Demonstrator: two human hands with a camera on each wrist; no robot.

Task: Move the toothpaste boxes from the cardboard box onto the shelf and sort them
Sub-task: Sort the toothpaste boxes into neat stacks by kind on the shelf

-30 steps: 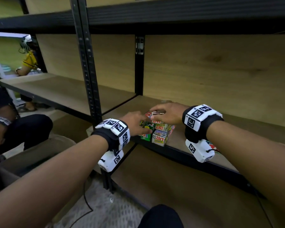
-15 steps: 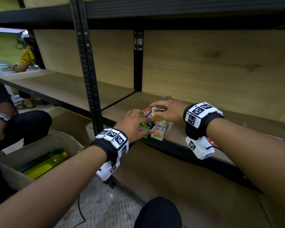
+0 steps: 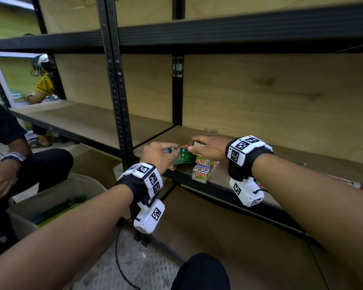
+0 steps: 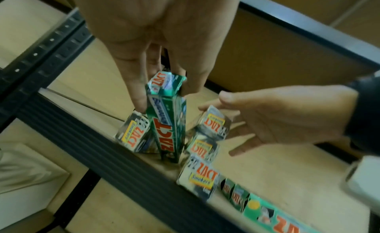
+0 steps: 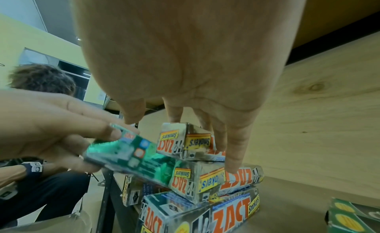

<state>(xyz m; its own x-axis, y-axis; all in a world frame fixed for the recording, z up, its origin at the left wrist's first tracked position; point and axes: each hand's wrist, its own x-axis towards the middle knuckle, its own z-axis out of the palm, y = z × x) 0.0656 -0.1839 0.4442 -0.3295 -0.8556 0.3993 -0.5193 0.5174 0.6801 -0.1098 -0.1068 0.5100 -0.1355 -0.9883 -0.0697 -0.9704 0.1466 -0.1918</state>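
Change: since the earlier frame, left hand (image 3: 158,154) has lifted a green toothpaste box (image 3: 183,155) up off the pile, tilting it; before, both hands pressed on the stack together.
Left hand: thumb and fingers pinch the green toothpaste box (image 4: 168,117) at its far end; its near end rests at the front edge of the shelf (image 4: 267,163), between a single silver box (image 4: 133,135) on the left and the stack on the right.
Right hand: right hand (image 3: 210,147) lies palm-down, fingers straight, on top of a stack of silver Smokers boxes (image 3: 203,169); the wrist view shows fingertips (image 5: 234,161) touching the right side of the upper boxes, with nothing grasped.
Stack: three silver boxes (image 5: 205,184) lie one on another at the front of the shelf, ends facing outward.
Other toothpaste boxes: more green boxes (image 4: 257,207) lie along the shelf edge to the right of the stack.
Cardboard box: cardboard box (image 3: 57,191) sits on the floor at lower left, near the left forearm; something green lies inside it, too blurred to name.
Bystanders: a seated person in dark clothes (image 3: 19,164) is at far left; another in yellow (image 3: 43,84) is further off.
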